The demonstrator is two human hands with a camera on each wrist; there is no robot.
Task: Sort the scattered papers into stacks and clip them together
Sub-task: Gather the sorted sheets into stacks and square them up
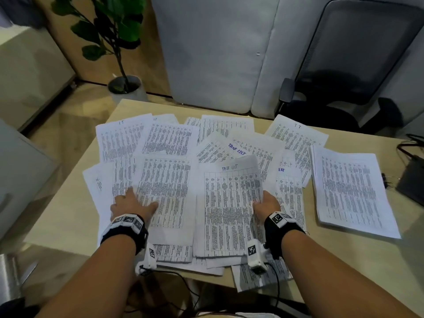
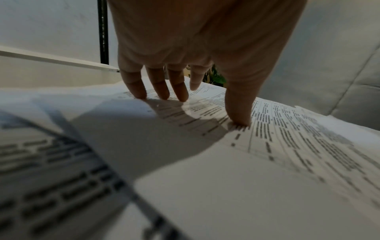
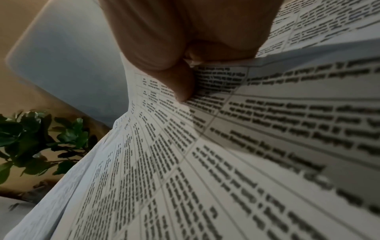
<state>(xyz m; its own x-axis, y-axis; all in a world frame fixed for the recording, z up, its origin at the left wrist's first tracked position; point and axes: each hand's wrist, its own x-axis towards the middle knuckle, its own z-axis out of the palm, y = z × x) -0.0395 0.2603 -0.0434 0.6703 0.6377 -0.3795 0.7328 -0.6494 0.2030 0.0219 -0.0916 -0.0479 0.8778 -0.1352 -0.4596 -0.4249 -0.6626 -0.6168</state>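
Printed sheets (image 1: 167,141) with tables of text lie scattered and overlapping across the wooden desk (image 1: 68,216). My right hand (image 1: 263,204) pinches the right edge of a sheet headed "TASK LIST" (image 1: 227,203), thumb on top; the sheet (image 3: 185,162) curls upward at that edge. In the right wrist view the thumb (image 3: 180,84) presses on the printed side. My left hand (image 1: 135,203) lies flat with spread fingers (image 2: 160,87) on another printed sheet (image 1: 165,191) in the left middle. A squared stack of sheets (image 1: 351,191) sits apart at the right.
A potted plant (image 1: 119,53) stands beyond the desk's far left corner. A dark office chair (image 1: 344,76) and a grey padded panel (image 1: 218,53) are behind the desk. Black cables and a dark device (image 1: 413,180) lie at the right edge. Some sheets overhang the near edge.
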